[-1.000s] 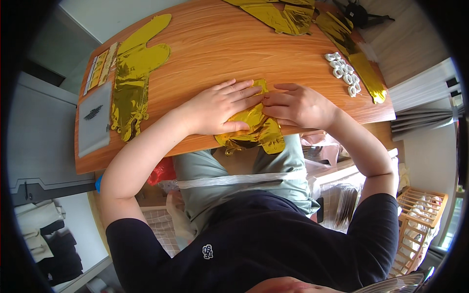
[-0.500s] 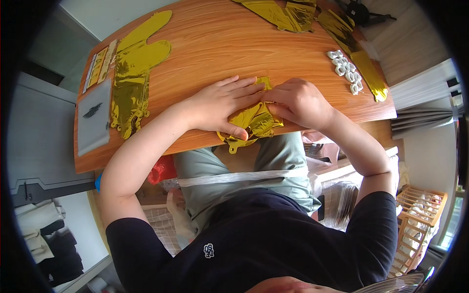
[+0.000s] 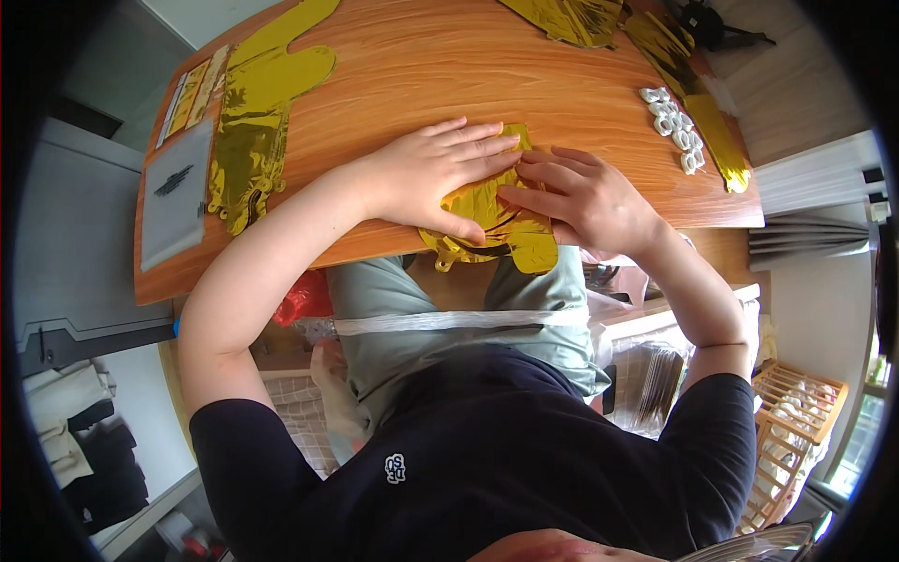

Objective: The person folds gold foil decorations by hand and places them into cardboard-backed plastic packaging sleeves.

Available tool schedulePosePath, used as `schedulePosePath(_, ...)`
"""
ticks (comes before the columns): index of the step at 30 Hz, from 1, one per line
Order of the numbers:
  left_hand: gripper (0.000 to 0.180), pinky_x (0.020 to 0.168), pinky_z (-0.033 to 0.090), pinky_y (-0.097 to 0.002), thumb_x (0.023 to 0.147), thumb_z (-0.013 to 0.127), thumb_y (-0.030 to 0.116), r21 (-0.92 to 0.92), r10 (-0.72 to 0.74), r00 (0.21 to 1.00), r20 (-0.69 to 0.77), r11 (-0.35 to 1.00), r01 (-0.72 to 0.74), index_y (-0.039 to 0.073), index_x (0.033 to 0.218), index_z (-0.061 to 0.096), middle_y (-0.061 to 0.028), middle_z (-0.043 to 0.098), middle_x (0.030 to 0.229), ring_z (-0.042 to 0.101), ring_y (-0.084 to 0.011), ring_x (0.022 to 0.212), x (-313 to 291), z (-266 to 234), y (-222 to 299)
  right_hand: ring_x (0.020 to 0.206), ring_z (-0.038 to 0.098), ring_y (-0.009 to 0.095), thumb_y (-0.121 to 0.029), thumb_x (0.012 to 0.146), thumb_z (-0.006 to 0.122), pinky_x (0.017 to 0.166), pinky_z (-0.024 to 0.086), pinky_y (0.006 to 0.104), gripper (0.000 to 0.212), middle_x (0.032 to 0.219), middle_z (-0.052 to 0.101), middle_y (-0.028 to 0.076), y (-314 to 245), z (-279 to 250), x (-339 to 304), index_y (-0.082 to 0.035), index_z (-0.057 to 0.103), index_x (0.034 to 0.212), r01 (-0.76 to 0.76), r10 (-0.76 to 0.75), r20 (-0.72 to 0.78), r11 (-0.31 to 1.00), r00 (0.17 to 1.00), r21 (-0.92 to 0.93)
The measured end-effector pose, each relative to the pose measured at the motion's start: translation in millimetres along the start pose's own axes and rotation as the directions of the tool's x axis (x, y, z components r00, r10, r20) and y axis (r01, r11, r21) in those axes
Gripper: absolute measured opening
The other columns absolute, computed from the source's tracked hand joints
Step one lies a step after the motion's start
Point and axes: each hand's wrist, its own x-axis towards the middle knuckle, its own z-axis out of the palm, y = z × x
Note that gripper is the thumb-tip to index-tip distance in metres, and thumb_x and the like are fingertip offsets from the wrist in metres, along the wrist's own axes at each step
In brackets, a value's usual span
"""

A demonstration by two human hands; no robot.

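Note:
A deflated gold foil balloon (image 3: pixel 534 253) lies wrinkled at the table's front edge, partly hanging over it above my lap. Its small tabs show at the lower left. Spread flat across its left part is my left hand (image 3: pixel 421 173), open, with the thumb toward the table edge. My right hand (image 3: pixel 585 197) rests on the right part, fingers stretched out and pointing left, holding nothing. The fingertips of both hands nearly meet over the foil. Much of the balloon is covered by the hands.
Flat gold foil balloons (image 3: pixel 253 122) lie at the left of the wooden table (image 3: pixel 412 66). Beside them are a clear bag (image 3: pixel 173 225) with thin dark pieces and gold-and-white packs (image 3: pixel 192 98). White ribbon rolls (image 3: pixel 674 131) and more gold foil (image 3: pixel 712 136) lie right; a black object (image 3: pixel 702 21) stands behind.
My right hand has gone from bunched fingers on the foil to lying flat with fingers extended. The foil's right part now spreads out farther to the right and over the edge.

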Motion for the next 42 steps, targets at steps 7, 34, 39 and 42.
schedulePosePath(7,0.122,0.129,0.013,-0.0497,0.074,0.068,0.080,0.031,0.043,0.998,0.041,0.999,-0.044,0.011,0.164,0.026,-0.0074,0.020,0.172,0.016,-0.0306,0.159,-0.2,-11.3,2.0,0.132,0.055,0.037,-0.035,0.087,0.067,0.111,0.045,0.0527,0.054,0.133,0.059,0.017,-3.1,-4.1,-3.0,-0.028,0.065,0.141,0.029,-0.017,0.135,0.996,0.991,-0.088)
schedulePosePath(34,0.091,0.131,0.013,-0.0428,0.082,0.068,0.013,-0.360,-0.092,0.996,0.010,0.929,0.089,0.011,0.163,0.028,-0.0104,0.029,0.169,0.024,-0.0206,0.157,-2.6,-8.8,-9.5,0.070,0.067,0.029,-0.045,0.086,0.076,0.065,0.052,0.0404,0.033,0.074,0.068,0.006,-6.4,23.4,49.4,-0.013,0.074,0.093,-0.292,0.260,-0.279,0.953,0.924,-0.081)
schedulePosePath(39,0.104,0.130,0.009,-0.0416,0.079,0.067,0.016,-0.871,-0.042,0.998,0.042,0.488,0.057,0.009,0.167,0.012,-0.0146,0.022,0.171,0.018,-0.0249,0.159,0.0,-21.8,-12.6,0.073,0.067,0.029,-0.044,0.086,0.076,0.067,0.053,0.0403,0.034,0.079,0.067,0.006,-5.4,27.7,48.1,-0.012,0.066,0.084,-0.291,0.255,-0.270,0.951,0.929,-0.104)
schedulePosePath(42,0.086,0.130,0.009,-0.0429,0.096,0.062,0.029,-0.783,-0.108,0.991,0.077,0.609,0.128,0.005,0.165,0.016,-0.0216,0.028,0.167,0.021,-0.0290,0.158,0.6,-23.4,-9.0,0.074,0.067,0.029,-0.044,0.086,0.076,0.067,0.053,0.0401,0.035,0.081,0.067,0.006,-7.2,32.8,49.0,-0.011,0.065,0.085,-0.300,0.251,-0.303,0.945,0.919,-0.130)
